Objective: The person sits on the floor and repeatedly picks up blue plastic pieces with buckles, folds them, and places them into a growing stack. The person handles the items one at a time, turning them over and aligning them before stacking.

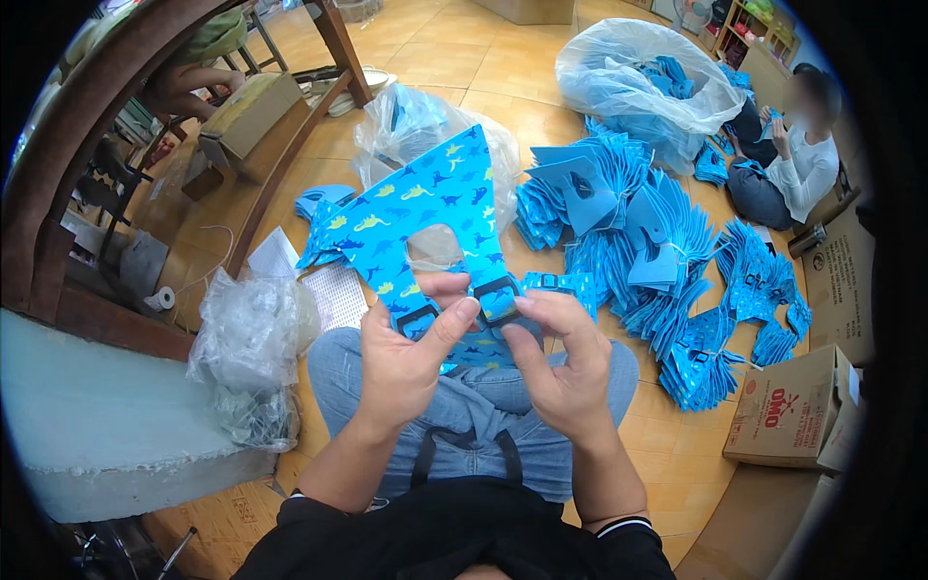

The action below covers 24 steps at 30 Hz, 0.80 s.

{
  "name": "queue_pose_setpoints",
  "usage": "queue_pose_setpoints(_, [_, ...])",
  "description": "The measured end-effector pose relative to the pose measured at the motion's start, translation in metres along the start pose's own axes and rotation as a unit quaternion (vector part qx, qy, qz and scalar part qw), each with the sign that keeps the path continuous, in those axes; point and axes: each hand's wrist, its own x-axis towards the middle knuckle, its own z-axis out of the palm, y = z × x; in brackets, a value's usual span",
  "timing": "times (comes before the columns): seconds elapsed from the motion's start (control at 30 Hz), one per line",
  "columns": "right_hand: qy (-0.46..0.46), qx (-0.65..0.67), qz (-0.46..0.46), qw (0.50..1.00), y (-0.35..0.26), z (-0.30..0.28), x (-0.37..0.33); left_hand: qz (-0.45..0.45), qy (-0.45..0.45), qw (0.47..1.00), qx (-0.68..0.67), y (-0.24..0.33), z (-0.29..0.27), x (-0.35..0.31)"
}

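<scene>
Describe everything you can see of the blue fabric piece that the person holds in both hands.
The blue fabric piece is flat, roughly triangular, with a rounded cut-out and a print of yellow and dark dinosaurs. Blue straps with black buckles hang at its lower edge. It is held up over the lap, tip pointing away. The left hand and the right hand pinch the buckles.

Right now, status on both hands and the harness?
Left hand and right hand both grip blue harness at its black buckles. Nothing in the way.

The lower part of the blue dinosaur-print fabric harness point(425, 208) is covered by the left hand point(401, 362) and the right hand point(561, 372). The seated person's face at far right is blurred. The brown cardboard box point(788, 411) at near right vanishes into the dark rim.
</scene>
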Motion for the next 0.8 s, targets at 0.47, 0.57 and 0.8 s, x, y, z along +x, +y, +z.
queue_pose_setpoints(0.47, [0.022,-0.013,-0.013,1.000,0.006,0.003,0.004,0.034,-0.002,0.999,0.029,-0.001,0.003,0.006])
queue_pose_setpoints(0.57, [0.055,0.029,0.016,0.998,0.010,0.007,-0.001,0.001,-0.015,1.000,0.015,0.000,0.001,0.007])
queue_pose_setpoints(0.8, [0.147,0.224,0.166,0.949,0.014,0.005,-0.007,0.018,-0.068,0.991,-0.111,-0.003,0.001,0.007])
